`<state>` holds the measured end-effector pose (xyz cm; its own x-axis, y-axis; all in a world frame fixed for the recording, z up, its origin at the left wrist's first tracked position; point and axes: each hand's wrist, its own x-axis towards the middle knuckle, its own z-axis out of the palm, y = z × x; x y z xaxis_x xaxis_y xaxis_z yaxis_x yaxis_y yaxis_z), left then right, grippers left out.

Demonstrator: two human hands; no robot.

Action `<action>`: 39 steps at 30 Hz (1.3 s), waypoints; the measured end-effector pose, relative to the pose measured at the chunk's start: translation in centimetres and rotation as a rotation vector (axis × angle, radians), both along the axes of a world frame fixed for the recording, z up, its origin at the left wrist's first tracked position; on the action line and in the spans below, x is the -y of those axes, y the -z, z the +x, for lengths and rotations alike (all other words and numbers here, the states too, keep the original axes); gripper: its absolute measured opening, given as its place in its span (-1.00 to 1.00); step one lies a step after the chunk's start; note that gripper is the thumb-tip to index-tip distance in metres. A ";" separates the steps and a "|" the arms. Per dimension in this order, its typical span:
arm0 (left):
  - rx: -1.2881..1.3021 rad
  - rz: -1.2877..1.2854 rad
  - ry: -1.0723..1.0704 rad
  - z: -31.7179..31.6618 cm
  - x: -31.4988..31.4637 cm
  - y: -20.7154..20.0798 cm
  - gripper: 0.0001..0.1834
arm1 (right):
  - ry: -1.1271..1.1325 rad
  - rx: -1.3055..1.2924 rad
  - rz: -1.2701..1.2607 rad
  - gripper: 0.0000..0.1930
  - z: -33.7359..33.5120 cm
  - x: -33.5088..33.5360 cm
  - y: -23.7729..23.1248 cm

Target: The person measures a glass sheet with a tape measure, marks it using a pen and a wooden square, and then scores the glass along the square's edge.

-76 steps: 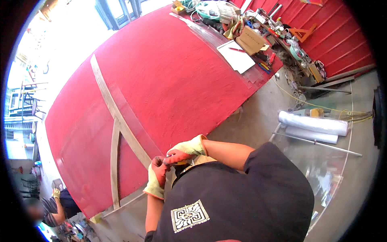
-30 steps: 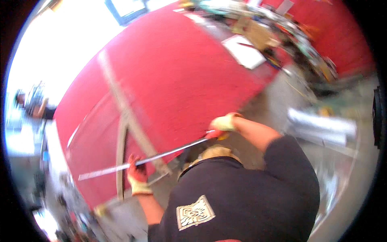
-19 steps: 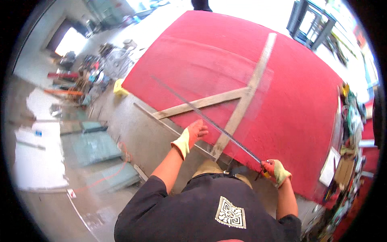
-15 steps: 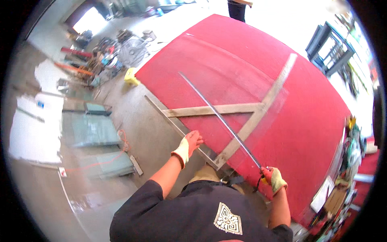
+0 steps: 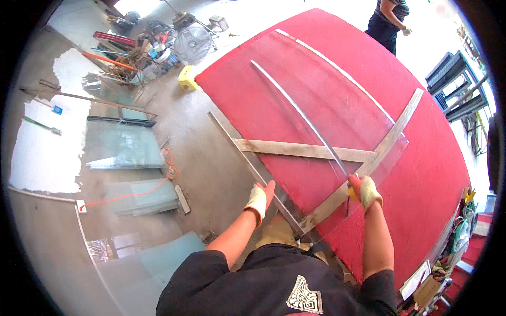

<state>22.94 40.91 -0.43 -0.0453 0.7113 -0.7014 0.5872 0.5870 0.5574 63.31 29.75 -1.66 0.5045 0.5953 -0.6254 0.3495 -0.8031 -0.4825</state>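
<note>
Since half a second ago, my right hand (image 5: 368, 190) has carried the measuring tape (image 5: 304, 115) sideways, so its blade now crosses the wooden square's (image 5: 327, 204) brace (image 5: 284, 148) closer to the long arm (image 5: 392, 131). That gloved right hand is closed around the tape's yellow case, between 3 and 4 o'clock from the middle of my view. From it the blade reaches toward 11 o'clock, over the clear sheet (image 5: 327, 100) on the red table (image 5: 432, 168); whether blade and sheet touch, I cannot tell. My left hand (image 5: 259, 201), gloved too, is at 6 o'clock beside the crossbar (image 5: 240, 152); I cannot tell how wide its fingers stand or whether they touch the wood. At 11 o'clock a yellow block (image 5: 187, 77) sits by the table's corner. A co-worker (image 5: 387, 23) stands between 1 and 2 o'clock.
</note>
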 end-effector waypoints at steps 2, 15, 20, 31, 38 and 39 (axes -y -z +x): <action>-0.032 -0.071 0.122 -0.7 -1.1 0.4 0.17 | -0.009 0.113 0.110 -0.40 0.4 -2.9 1.5; -0.069 -0.164 0.251 -2.4 -2.0 -0.6 0.19 | -0.134 0.128 -0.069 -0.37 -1.8 -16.8 0.1; 0.310 -0.153 0.021 -4.8 -1.3 3.2 0.08 | -0.096 0.185 -0.011 -0.39 -3.0 -15.9 -2.3; 0.533 -0.344 -0.375 -6.3 -3.6 3.8 -0.40 | 0.008 0.375 -0.225 -0.45 2.6 -1.0 -4.8; 0.629 -0.497 -0.376 -6.7 -6.0 6.0 -0.42 | 0.201 0.396 -0.362 -0.48 4.7 10.0 -3.8; 0.609 -0.475 -0.352 -5.8 -5.9 5.5 -0.42 | 0.217 0.448 -0.359 -0.47 4.5 10.9 -3.3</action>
<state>17.13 46.81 -5.92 0.2738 0.3500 -0.8959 0.0039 0.9310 0.3649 67.86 18.83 1.64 0.8508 0.2408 -0.4671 0.2659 -0.9639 -0.0126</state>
